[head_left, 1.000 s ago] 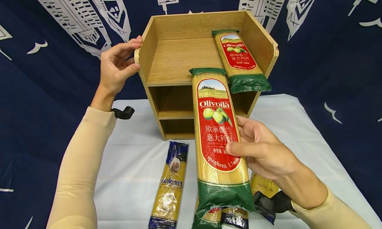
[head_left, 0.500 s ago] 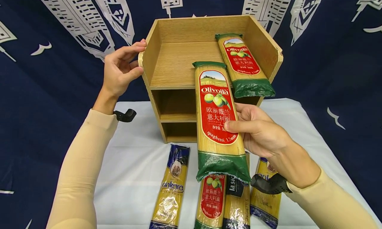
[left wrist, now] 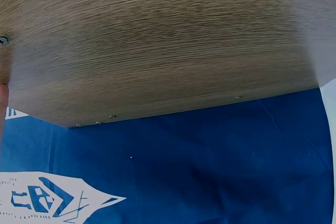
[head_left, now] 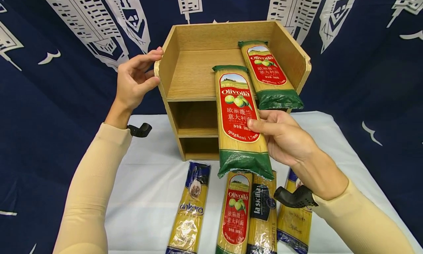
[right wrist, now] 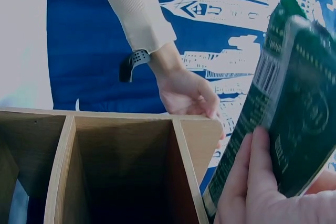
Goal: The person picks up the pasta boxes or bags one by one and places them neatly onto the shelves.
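Note:
My right hand (head_left: 290, 138) grips a packet of spaghetti (head_left: 239, 114) by its right edge, thumb across the red label and fingers behind. Its green back (right wrist: 307, 103) faces the right wrist camera. The packet's top end overlaps the top tier of a wooden shelf (head_left: 198, 72) in the head view. A second packet of the same spaghetti (head_left: 267, 68) lies on that tier at the right, its green end jutting past the front edge. My left hand (head_left: 133, 77) holds the shelf's left side panel (left wrist: 168, 51) at its upper front corner, fingertips and thumb on the edge.
In front of the shelf on the white cloth (head_left: 142, 195) lie several pasta packets: a blue-ended one (head_left: 188, 210) at left, a red-labelled one (head_left: 235, 213), a black-labelled one (head_left: 262, 213) and another blue-ended one (head_left: 294, 224). A patterned navy curtain (head_left: 363, 81) hangs behind.
My right hand has carried the spaghetti packet up and forward toward the top tier, uncovering more of the packets below. The left hand keeps its place on the shelf.

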`<state>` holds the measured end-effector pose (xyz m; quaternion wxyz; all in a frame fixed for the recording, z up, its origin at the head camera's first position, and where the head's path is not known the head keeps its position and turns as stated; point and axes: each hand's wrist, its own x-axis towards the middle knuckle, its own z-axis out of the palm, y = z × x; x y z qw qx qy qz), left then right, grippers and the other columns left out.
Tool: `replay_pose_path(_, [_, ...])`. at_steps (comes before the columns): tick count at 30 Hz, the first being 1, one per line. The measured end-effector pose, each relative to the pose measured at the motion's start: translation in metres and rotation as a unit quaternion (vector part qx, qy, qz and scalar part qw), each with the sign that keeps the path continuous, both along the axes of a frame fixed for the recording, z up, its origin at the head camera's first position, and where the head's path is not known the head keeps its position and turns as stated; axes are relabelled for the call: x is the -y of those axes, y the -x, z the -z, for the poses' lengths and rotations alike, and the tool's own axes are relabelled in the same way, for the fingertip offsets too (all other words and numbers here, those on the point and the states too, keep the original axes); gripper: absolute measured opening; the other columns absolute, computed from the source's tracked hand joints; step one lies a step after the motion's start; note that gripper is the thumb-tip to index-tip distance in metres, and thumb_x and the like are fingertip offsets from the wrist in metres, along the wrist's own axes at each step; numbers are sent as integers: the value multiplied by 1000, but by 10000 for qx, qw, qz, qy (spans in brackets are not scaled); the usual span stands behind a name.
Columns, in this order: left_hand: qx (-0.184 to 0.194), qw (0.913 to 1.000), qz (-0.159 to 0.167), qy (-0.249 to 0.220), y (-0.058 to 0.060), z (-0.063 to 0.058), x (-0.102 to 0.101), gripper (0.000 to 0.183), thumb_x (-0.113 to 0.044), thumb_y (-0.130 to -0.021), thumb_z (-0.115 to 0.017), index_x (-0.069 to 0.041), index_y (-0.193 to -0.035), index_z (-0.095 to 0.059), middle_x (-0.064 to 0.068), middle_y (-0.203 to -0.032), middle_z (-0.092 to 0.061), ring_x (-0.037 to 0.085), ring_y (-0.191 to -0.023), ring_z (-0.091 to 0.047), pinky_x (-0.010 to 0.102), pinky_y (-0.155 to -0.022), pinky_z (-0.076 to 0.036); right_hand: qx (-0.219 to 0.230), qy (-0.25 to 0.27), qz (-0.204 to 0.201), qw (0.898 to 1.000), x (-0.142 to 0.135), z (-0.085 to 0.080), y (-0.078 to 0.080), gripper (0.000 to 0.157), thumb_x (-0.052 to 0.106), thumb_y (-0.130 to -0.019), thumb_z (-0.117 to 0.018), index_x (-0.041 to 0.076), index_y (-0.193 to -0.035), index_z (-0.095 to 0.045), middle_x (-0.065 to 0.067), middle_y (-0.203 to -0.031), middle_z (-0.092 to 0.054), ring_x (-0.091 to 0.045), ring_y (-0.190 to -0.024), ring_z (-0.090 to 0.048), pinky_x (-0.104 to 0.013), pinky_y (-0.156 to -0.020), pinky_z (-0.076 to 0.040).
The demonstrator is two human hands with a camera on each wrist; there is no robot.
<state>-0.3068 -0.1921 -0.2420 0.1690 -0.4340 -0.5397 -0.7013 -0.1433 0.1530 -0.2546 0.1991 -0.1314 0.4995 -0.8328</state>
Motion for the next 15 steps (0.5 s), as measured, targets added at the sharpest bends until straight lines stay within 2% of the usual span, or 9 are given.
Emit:
replay_pose_path(5, [7,10000,10,-30,0,1,-1,44,20,-71,-69,16,-115,-67,22,-124,-68,34,-135,-52,43,-101,-52,-78,128,336,9993,1,4,-11,68,-7,-99,-53,-5,-156,-15,-24,-149,-41,-33,-128,-58,-44,-100,-51])
replay_pose_path(8, [12,10000,2,-33,0,1,-1,44,20,-71,-69,16,-115,-67,22,-124,-68,34,-135,-52,43,-101,-52,-285,373,441,9979,0,9,-20,79,-14,-94,-54,0,-157,-10,-26,-150,-36,-33,-128,-57,-41,-98,-53])
replay_pose_path(12, [23,10000,-2,-66,0,1,-1,43,17,-72,-73,15,-115,-67,22,-124,-68,34,-135,-52,43,-101,-52,-609,692,494,9945,-2,14,-28,80,-19,-88,-56,4,-153,-16,-27,-145,-41,-32,-123,-60,-35,-95,-55])
replay_pose_path(15, [37,10000,2,-71,0,1,-2,43,15,-72,-75,15,-115,-67,22,-125,-68,33,-135,-52,42,-101,-52,-880,818,300,9923,-4,16,-31,78,-21,-86,-58,4,-150,-20,-26,-142,-42,-30,-119,-61,-33,-95,-55])
